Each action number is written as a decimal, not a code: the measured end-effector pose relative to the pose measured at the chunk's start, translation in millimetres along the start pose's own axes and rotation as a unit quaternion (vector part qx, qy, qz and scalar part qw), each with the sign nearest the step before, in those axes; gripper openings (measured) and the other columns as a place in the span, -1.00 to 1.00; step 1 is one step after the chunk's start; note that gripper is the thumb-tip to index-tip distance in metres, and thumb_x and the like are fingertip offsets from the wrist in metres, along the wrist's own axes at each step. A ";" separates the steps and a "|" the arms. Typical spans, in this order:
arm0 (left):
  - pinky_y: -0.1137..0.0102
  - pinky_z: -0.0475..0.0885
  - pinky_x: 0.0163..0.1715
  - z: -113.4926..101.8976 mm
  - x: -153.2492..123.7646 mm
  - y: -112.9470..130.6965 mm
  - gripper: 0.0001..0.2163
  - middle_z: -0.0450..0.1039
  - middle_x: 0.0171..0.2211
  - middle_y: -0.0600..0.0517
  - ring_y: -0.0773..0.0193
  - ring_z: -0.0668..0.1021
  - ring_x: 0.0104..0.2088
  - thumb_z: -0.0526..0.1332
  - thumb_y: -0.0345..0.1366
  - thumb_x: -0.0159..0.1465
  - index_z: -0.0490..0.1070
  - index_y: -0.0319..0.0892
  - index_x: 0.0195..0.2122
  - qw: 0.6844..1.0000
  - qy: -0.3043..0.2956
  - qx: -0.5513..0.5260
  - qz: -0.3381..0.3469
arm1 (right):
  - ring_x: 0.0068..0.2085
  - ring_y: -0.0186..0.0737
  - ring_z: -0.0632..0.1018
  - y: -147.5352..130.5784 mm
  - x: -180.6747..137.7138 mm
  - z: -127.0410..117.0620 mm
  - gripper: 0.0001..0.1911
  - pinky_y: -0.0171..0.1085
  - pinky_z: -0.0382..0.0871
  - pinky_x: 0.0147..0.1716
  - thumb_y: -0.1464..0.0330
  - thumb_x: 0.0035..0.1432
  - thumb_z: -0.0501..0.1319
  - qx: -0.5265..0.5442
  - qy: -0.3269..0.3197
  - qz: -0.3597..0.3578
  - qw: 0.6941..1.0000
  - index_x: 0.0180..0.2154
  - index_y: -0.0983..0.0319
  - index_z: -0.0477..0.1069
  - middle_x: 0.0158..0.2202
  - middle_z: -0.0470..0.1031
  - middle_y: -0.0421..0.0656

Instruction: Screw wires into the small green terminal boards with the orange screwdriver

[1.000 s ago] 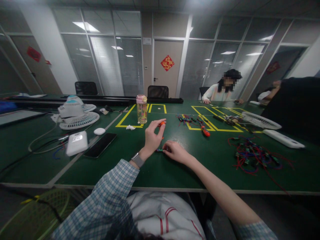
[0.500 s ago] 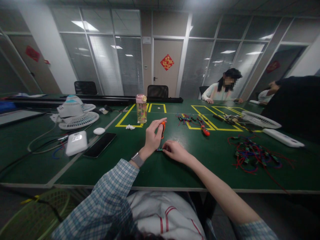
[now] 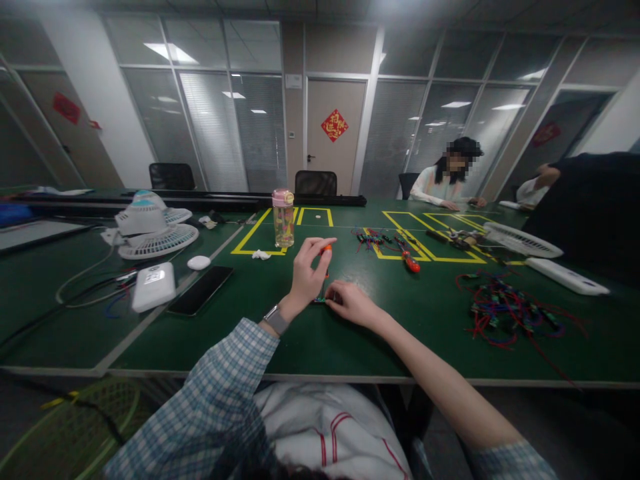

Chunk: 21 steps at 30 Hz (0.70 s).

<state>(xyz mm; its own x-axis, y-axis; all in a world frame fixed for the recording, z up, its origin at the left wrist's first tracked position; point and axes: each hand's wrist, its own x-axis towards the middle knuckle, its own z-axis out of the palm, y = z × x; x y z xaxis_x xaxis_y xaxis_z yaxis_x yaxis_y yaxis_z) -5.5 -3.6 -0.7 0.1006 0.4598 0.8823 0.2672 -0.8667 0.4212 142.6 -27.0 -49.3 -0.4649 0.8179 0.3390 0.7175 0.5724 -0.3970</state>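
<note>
On the green worktop, a small circuit board lies flat beneath an upright orange-handled screwdriver. The left hand grips the handle, apparently to keep the shaft square to the board; the right hand closes its fingertips on the board's right end, presumably to stop it turning. Wired boards lie well apart, likely to leave working room.

The screwdriver handle looks like smooth plastic, the tabletop smooth and faintly shiny, the phone glossy.
</note>
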 end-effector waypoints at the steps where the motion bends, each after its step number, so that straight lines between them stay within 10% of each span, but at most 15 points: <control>1: 0.34 0.38 -0.09 -0.3 -0.2 -0.5 -0.78 0.42 -0.18 -0.01 0.27 0.47 -0.14 0.04 -0.36 0.36 0.43 -0.12 -0.07 1.000 -0.003 -0.011 0.001 | -0.44 -0.34 0.41 -0.1 0.0 0.0 -0.93 -0.38 0.24 -0.42 0.53 0.09 0.20 0.000 -0.001 0.000 1.000 -0.32 0.30 0.42 -0.40 0.41 -0.18; 21: 0.34 0.39 -0.12 0.6 0.3 0.4 -0.80 0.43 -0.18 0.00 0.28 0.48 -0.18 0.14 -0.35 0.31 0.44 -0.11 -0.07 1.000 0.001 0.002 0.007 | -0.44 -0.35 0.41 1.1 0.6 0.3 -0.93 -0.38 0.24 -0.41 0.51 0.10 0.21 -0.001 -0.004 0.007 1.000 -0.31 0.29 0.42 -0.40 0.42 -0.19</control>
<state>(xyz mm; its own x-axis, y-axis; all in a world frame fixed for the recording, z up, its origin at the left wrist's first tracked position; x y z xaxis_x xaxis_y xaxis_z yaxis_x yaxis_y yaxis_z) -4.8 -3.7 -0.4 0.1029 0.4467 0.8887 0.2696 -0.8726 0.4074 143.0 -25.9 -49.8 -0.4580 0.8268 0.3267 0.7251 0.5600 -0.4009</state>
